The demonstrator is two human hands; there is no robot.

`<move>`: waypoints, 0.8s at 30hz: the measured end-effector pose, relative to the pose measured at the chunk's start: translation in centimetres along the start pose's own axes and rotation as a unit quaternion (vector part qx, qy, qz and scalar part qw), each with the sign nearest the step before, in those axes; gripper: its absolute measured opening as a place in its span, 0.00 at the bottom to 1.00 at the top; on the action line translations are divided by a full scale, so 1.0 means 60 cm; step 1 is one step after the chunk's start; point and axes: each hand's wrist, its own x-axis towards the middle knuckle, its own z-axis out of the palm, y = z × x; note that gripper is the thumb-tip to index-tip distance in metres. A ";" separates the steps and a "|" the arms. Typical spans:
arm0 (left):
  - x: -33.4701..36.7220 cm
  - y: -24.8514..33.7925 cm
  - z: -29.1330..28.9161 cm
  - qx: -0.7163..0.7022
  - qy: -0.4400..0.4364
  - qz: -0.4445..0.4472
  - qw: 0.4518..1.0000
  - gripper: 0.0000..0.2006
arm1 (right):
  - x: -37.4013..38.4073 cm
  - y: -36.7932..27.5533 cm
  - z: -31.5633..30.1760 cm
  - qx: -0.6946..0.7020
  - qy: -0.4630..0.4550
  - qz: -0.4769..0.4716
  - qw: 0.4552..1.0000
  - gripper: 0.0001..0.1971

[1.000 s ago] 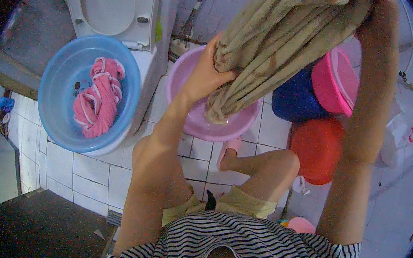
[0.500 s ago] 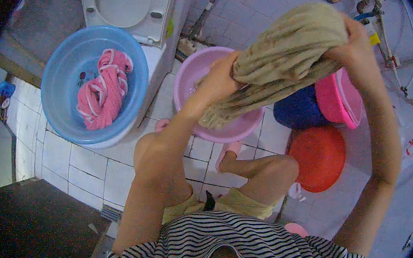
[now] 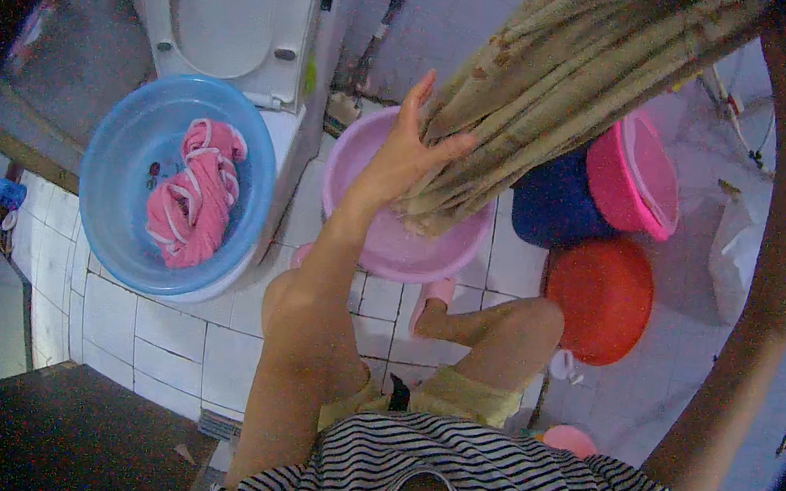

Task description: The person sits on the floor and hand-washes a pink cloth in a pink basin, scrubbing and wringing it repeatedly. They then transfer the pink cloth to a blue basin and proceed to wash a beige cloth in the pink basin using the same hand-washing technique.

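A long, wet-looking beige cloth [image 3: 569,92] with lengthwise folds and some brown patches stretches from the upper right down into a pink-purple basin [image 3: 342,231]. My left hand [image 3: 406,157] is at its lower left part, thumb and fingers spread apart, the thumb against the folds. My right arm is raised along the right side to the cloth's upper end. The right hand itself lies beyond the top edge, so its fingers are hidden. The cloth's lower tip hangs over the basin, where it seems to meet the water.
At left, a blue basin [image 3: 98,217] with a twisted pink cloth [image 3: 203,208] rests by the toilet [image 3: 292,70]. Right of the middle basin stand a dark blue bucket [image 3: 553,199], a bright pink tub [image 3: 626,187] and a red basin [image 3: 601,299]. White tiles [image 3: 167,328] cover the floor.
My right hand has gone up and right out of view, stretching the bunched cloth out longer. My left hand has loosened from its grip and spread its fingers.
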 end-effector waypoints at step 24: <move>0.001 -0.024 0.056 -0.134 -0.098 -0.108 0.980 0.46 | -0.150 0.190 0.281 0.517 0.089 0.375 0.765 0.18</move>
